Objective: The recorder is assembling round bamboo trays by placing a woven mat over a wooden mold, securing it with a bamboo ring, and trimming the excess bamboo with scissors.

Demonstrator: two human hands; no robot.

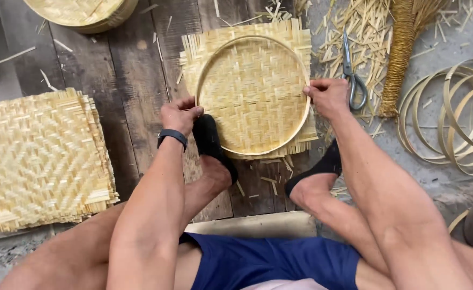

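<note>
A square woven bamboo mat (295,32) lies on dark wooden planks with a round bamboo hoop (215,56) pressed onto it. My left hand (179,115) grips the hoop's left rim, a dark band on the wrist. My right hand (327,96) pinches the hoop's right rim. My two feet in black socks press at the mat's near edge, the left foot (209,139) on the hoop's lower left, the right foot (317,169) at the lower right.
A stack of woven mats (38,161) sits at left. Finished trays (81,13) lie at top left. Scissors (352,75), a bound straw broom (400,59), bamboo scraps and several loose hoops (456,118) lie at right.
</note>
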